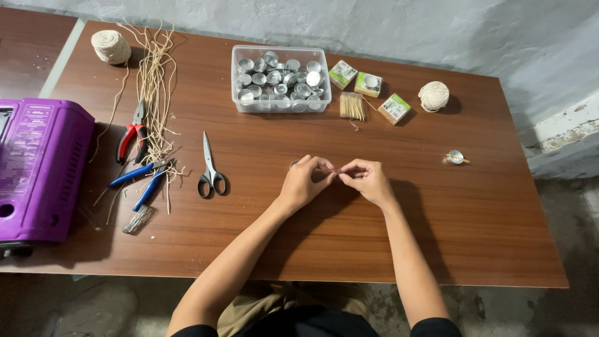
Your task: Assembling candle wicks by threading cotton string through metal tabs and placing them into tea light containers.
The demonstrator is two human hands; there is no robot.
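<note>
Fingertips meet over the middle of a brown wood-grain table [437,237], where the left hand [304,182] and right hand [368,180] pinch together on something too small to make out, perhaps a short piece of pale wick string; a small round metal piece [294,165] peeks out just behind the left hand. Such a strand looks light, soft and limp, best gripped close to its end between thumb and forefinger. A clear plastic tub of small silver metal cups [281,80] sits beyond the hands, with a bundle of thin wooden sticks [352,106] beside it. Grey-handled steel scissors [210,167] lie to the left, near loose cream-coloured strings [155,81].
</note>
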